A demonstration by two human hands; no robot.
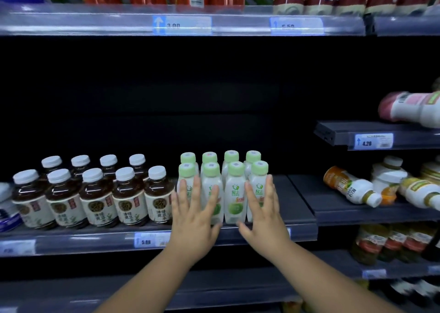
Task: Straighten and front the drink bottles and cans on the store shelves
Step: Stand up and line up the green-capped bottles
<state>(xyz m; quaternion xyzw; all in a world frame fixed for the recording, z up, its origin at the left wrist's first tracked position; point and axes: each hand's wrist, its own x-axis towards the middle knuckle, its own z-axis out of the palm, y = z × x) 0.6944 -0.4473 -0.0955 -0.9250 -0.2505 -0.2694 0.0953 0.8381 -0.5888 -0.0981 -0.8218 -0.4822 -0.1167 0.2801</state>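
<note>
Left hand [194,217] and right hand [263,214], fingers spread, flat against green-capped white bottles [234,193] at shelf [297,217] front edge.

I see dim, bluish light with the shelf recess [166,98] nearly black. Glare whitens the price strip [181,23] at 12 o'clock. Bottles at 3 o'clock [409,109] smear with blur and lean with wide-angle bending; the centre stays fairly sharp.
</note>
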